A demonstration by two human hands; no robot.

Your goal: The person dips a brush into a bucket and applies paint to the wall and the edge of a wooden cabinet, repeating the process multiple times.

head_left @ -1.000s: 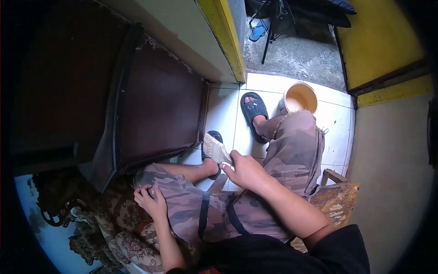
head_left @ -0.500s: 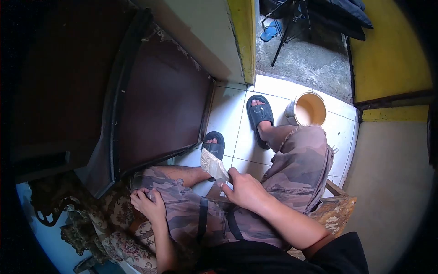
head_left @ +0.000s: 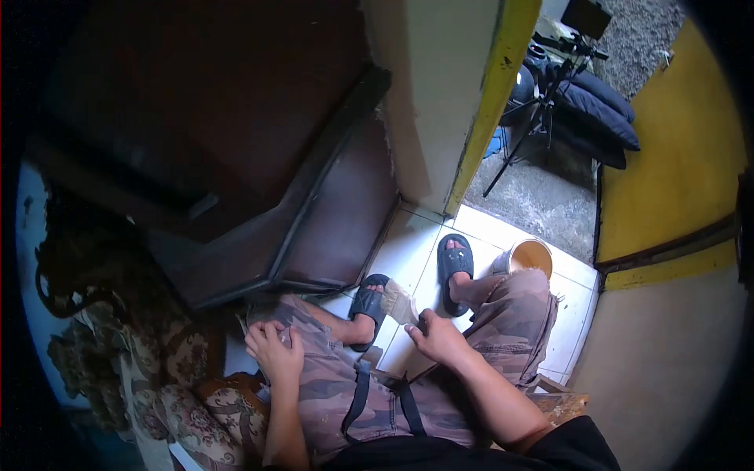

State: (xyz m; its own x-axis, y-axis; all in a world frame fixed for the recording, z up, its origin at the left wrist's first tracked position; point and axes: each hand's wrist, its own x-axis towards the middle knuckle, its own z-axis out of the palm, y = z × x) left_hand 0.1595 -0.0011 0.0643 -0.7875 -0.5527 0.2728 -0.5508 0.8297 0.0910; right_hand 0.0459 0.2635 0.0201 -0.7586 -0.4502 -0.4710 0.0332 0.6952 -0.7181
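Note:
A wide paintbrush with pale bristles is held in my right hand, above the tiled floor between my legs. Its bristles point up and left, close to the left sandal. My left hand rests on my left thigh, on the camouflage trousers, fingers apart and holding nothing. Beyond my right knee stands a bucket, partly hidden by the knee, with a pale inside.
A dark brown cabinet stands at the left. Flowered upholstery is at lower left. Past the yellow door frame are a black tripod and dark cushions. A worn wooden seat shows at right.
The view has tilted up, so more of the doorway and tripod shows and the floor sits lower. The brush stays in my right hand; my left hand stays on the thigh.

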